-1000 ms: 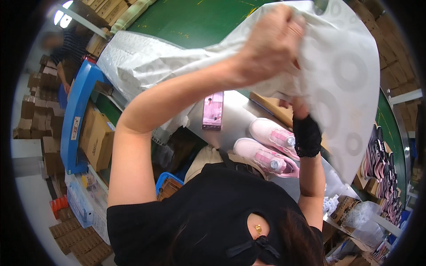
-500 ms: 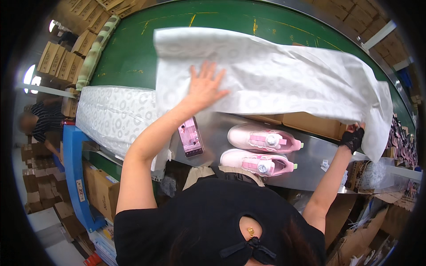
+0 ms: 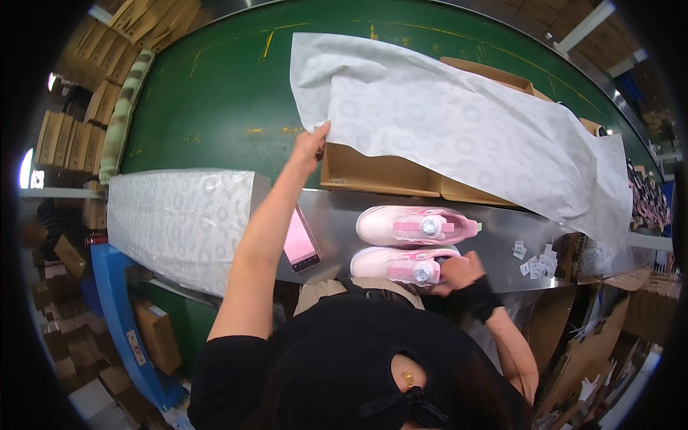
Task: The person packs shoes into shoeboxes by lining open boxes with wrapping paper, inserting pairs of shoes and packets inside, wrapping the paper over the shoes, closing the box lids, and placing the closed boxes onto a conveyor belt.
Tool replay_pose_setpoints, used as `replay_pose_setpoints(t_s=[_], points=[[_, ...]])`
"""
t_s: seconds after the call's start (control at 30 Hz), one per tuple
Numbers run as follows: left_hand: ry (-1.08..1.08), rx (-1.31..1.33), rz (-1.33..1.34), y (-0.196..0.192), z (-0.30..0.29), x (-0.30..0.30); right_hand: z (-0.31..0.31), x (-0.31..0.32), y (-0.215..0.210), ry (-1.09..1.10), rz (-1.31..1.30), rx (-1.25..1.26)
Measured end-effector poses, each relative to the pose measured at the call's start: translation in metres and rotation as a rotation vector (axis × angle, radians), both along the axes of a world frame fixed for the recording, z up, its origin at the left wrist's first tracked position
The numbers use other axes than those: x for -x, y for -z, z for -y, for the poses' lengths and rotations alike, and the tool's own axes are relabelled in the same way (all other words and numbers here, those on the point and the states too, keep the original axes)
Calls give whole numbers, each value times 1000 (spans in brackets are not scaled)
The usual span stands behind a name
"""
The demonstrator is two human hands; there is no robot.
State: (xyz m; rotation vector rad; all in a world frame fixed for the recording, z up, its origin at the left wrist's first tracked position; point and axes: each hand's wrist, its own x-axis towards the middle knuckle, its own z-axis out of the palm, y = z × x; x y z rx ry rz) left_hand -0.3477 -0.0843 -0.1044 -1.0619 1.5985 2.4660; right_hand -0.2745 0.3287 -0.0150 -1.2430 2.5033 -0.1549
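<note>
A pair of pink shoes [image 3: 401,226] with round clear dials sits on the metal part of a tabletop [image 3: 505,233], side by side, toes pointing left, close in front of a worker dressed in black. The worker's right hand [image 3: 462,272], the wrist in a black band [image 3: 486,297], is at the heel end of the nearer shoe; its fingers are bent and blurred, and whether they grip the shoe cannot be told. Beyond the shoes and to their left, the left hand [image 3: 312,145] pinches the edge of a large sheet of white paper [image 3: 444,122] between closed fingers. The sheet, printed with pale grey rings, drapes over a brown cardboard box [image 3: 380,173] just beyond the shoes, leaving part of the inside in view.

Left of the shoes lies a phone [image 3: 299,244] with a lit pink screen; farther left is a pile of similar printed paper [image 3: 186,215] in clear plastic. Small white slips [image 3: 541,264] are scattered to the right of the shoes, and more shoes [image 3: 648,204] crowd together farther right. Past the covered box, beyond the shoes, stretches a green surface [image 3: 208,107] with yellow marks. Well to the left of the shoes stand a blue frame [image 3: 125,315] and stacked cartons [image 3: 61,143].
</note>
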Motion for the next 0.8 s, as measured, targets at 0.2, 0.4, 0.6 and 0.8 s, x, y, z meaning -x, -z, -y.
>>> replay_pose_setpoints(t_s=[0.2,0.4,0.6,0.8], points=[[-34,227,-42,-14,-53,-8,18,-3,-4,-212,-262,268],[-96,1038,-213,-24,-24,-58,68,59,-86,472,600,881],[-9,1429,-152,-78,-27,-71,149,152,17,739,119,854],[107,1148,-656,-152,-76,-51,203,138,89,691,586,774]])
